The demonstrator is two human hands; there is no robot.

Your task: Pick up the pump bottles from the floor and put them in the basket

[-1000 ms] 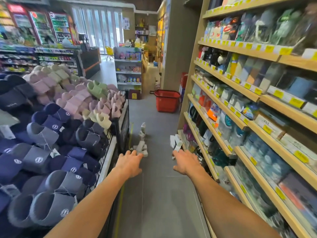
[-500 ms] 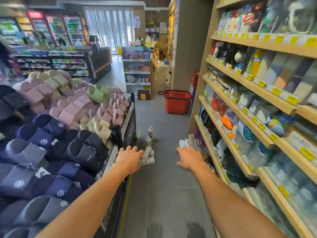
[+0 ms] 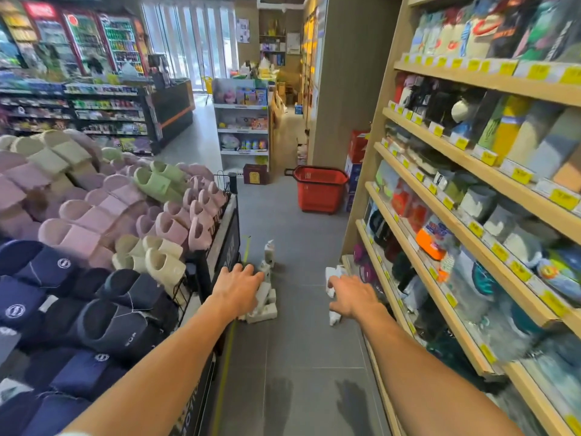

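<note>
Nothing is picked up yet: the pump bottles (image 3: 265,302) are lying on the floor (image 3: 298,357), one bunch under the left hand (image 3: 237,286), a few more under the right hand (image 3: 353,294). Both hands are reaching down, fingers spread, gripping nothing. The red basket (image 3: 319,190) is waiting far up the aisle.

Almost nothing was legible. The bin panel (image 3: 188,413) at lower left carried white letters, approx. "OTIO", cut off at both ends. Yellow price tags (image 3: 522,175) along the shelves (image 3: 471,166) had dark figures, too blurred to read. Round white logos (image 3: 15,311) on the navy slippers (image 3: 28,294) were too small to make out. The red fridge sign (image 3: 40,9) in the far bkgd had blurred lettering, unreadable.
</note>
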